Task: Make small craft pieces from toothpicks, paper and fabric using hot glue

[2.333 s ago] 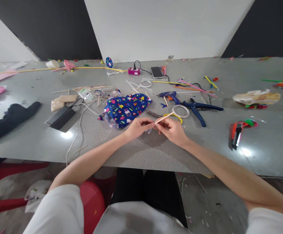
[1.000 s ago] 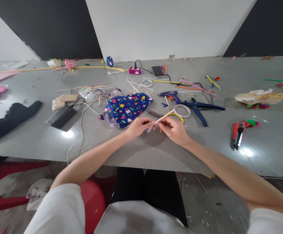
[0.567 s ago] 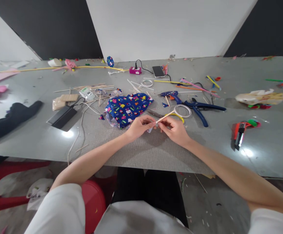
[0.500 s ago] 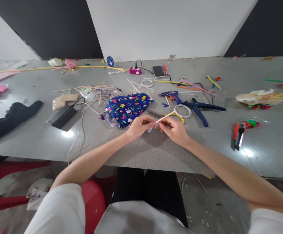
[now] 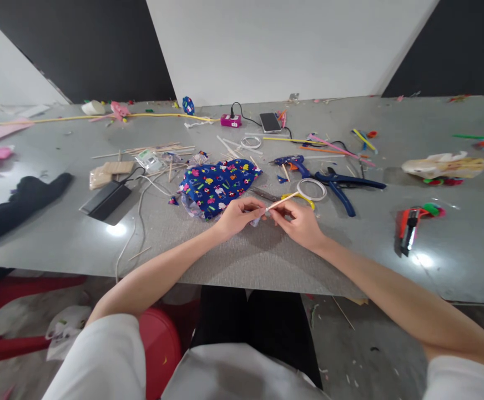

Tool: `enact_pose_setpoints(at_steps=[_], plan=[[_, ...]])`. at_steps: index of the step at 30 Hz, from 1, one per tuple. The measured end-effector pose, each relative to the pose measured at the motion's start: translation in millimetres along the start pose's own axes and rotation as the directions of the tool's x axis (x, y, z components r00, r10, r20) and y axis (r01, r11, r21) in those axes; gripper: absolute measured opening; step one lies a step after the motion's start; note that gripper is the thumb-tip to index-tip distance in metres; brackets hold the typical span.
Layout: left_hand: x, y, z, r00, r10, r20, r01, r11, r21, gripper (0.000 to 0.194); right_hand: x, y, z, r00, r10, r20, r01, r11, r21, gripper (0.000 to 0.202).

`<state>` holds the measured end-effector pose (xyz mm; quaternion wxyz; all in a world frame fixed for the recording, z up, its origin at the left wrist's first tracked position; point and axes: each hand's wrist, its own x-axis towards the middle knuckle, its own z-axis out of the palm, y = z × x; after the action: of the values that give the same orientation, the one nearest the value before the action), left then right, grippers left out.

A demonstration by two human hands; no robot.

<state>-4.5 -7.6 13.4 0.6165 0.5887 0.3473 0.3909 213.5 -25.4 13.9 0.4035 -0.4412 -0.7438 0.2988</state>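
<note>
Firstly, left hand (image 5: 241,218): thumb and fingers pinched together on a small pale scrap (image 5: 255,222), most of it hidden by the grip.
Right hand (image 5: 295,219): thumb and fingertips closed on a thin pale stick (image 5: 284,200), just beside the left hand.
Stick position: between the hands, slanting away to the right; near end at the left fingertips, far end overlapping a white ring (image 5: 325,191) in view, contact unclear.
Scissors (image 5: 265,193): yellow-handled, just beyond the hands, partly covered by them.
Cloth bundle (image 5: 221,186): blue, multicoloured print, near the left hand on its far side.
Glue gun (image 5: 298,164): blue with orange trigger, lying beyond the scissors.
Pliers (image 5: 332,179): blue handles spread, right of the white ring.
Black box (image 5: 106,200): corded, well to the left.
Utility knife (image 5: 409,230): black and red, well to the right.
Phone (image 5: 270,123): screen dark, toward the rear, beside a magenta block (image 5: 230,120).
Table (image 5: 225,266): grey, beneath everything listed.
</note>
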Motion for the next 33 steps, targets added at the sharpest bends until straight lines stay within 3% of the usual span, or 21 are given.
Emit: enact_pose_setpoints(at_steps=[19, 25, 33], plan=[[3, -4, -4.9, 0.998, -0.056, 0.019, 0.056, 0.998, -0.027, 0.041, 0, -3, 1, 0.996, -0.075, -0.041, 0.071, 0.993, -0.089, 0.016], [5, -11, -7.1, 0.995, -0.099, 0.025, 0.101, 0.990, -0.095, 0.045, 0, -2, 2, 0.999, -0.030, -0.031, 0.029, 0.999, -0.034, 0.017], [3, -8, -8.0, 0.993, -0.102, 0.066, 0.105, 0.994, -0.034, 0.044, 1, -3, 0, 0.996, -0.095, 0.002, 0.094, 0.992, -0.089, 0.012]])
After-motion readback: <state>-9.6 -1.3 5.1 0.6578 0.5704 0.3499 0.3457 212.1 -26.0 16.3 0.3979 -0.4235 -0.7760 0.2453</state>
